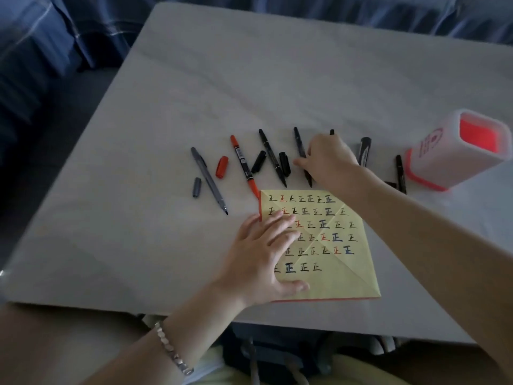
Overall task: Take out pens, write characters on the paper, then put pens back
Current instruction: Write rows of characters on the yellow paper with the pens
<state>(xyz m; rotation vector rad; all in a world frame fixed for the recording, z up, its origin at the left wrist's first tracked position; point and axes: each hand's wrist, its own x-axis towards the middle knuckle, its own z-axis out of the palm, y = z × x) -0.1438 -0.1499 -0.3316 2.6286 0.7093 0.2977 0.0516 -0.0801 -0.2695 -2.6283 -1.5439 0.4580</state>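
Grey table bears character-filled yellow paper.

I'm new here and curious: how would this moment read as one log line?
left hand: flat on yellow paper | right hand: at black pen | pen holder: looks empty

You see a pale grey table, a blue checked cloth beyond its far left corner, and a silver bracelet near you.

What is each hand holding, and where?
The left hand holds nothing; it presses flat on the yellow paper. The right hand reaches among the pens; whether it grips one cannot be told.
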